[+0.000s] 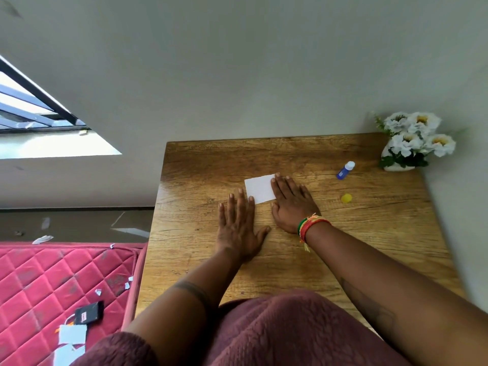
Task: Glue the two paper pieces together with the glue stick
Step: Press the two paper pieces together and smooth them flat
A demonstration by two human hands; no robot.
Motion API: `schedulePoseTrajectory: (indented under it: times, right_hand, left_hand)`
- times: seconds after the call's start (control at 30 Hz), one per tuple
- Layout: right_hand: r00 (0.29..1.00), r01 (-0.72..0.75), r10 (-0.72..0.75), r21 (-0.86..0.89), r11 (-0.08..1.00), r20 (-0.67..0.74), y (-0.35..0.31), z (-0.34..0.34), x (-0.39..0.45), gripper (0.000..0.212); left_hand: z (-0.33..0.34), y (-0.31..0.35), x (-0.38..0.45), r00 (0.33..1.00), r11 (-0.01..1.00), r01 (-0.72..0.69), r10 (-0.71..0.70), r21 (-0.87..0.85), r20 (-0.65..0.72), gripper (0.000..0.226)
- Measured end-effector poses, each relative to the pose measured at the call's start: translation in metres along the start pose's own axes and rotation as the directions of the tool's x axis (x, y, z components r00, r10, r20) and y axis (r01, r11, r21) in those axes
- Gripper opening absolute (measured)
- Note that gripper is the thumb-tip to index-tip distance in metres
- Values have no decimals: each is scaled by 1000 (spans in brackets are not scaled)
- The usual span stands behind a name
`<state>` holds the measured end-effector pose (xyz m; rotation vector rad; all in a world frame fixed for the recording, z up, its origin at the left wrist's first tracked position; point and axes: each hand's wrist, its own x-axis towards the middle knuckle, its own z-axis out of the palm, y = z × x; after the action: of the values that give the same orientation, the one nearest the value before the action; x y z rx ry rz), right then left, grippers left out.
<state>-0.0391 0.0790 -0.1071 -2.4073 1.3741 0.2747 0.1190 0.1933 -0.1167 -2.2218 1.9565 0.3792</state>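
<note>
A white paper piece (pixel 259 188) lies flat on the wooden table (pixel 369 247). My right hand (pixel 291 203) rests palm down with its fingers spread, covering the paper's right edge. Just left of and below the paper, my left hand (pixel 239 228) lies flat on the wood, its fingertips touching the paper's lower left corner. Whether a second piece lies under the visible one is hidden. The blue glue stick (pixel 345 170) lies on its side at the far right, uncapped or white-tipped. Its yellow cap (pixel 346 198) sits apart, closer to me.
A white vase of white flowers (pixel 412 143) stands at the table's far right corner against the wall. A red quilted mattress (pixel 52 281) with paper scraps and a black object lies left of the table. A window (pixel 39 114) is at the left.
</note>
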Motion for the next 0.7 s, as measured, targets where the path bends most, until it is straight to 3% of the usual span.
schedulePoseTrajectory:
  times: [0.17,0.27,0.4,0.57,0.7]
  right_hand:
    - [1000,-17,17,2,1000,27,-3,0,0,71]
    - [1000,-10,10,13,1000,21,-3,-2,1,72]
    - [1000,3,-3,14,1000,-1,-2,2,0,72]
    - [999,23,-23,-5,1000,-39,5,5,-1,76]
    - [984,-124,132,72,990,-120,8,10,-7,89]
  left_hand:
    - [-10,11,-1,998,999,8,-10,-33,-58,104]
    - [-16,21,3,997,997,8,-14,-74,-75,93]
    - [-22,15,25,994,991,-110,111,-73,4,76]
    - [-21,-2,38,982,986,-161,164,-38,97,81]
    - [-22,-7,40,979,982,-187,187,-5,87,83]
